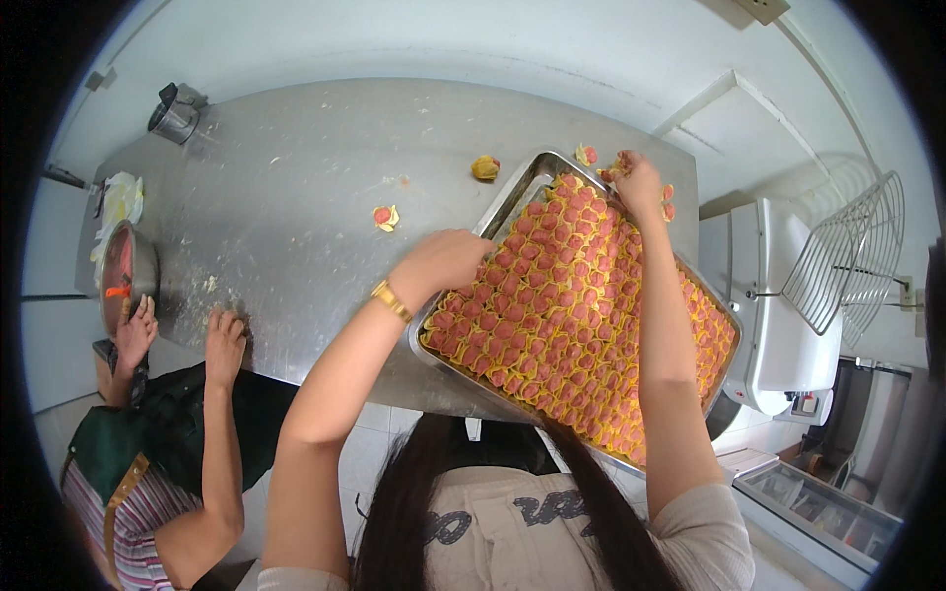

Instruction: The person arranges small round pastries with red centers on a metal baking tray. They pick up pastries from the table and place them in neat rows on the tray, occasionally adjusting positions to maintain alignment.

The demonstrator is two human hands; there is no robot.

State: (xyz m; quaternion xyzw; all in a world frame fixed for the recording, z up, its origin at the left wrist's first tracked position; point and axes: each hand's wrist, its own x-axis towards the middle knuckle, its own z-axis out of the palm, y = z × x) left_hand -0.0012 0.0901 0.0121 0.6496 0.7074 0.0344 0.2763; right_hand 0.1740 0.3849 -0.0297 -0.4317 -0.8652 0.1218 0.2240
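A large metal tray (512,194) sits slantwise on the steel table, packed with rows of small open-topped dumplings (562,295) in yellow wrappers with pink filling. My left hand (455,258), with a gold watch at the wrist, is closed over the tray's left rim; its fingertips are partly hidden. Beyond the far rim, my right hand (639,185) pinches a dumpling (613,171). Close by, a loose dumpling (586,155) lies on the table and others (668,202) rest to the right. Left of the tray are a browner dumpling (485,167) and a single dumpling (385,218).
At the left a co-worker's hands (226,340) work beside a metal bowl (146,266) of pink filling. A metal jug (175,116) stands at the table's far left corner. White equipment (783,295) and a wire rack (847,256) are to the right.
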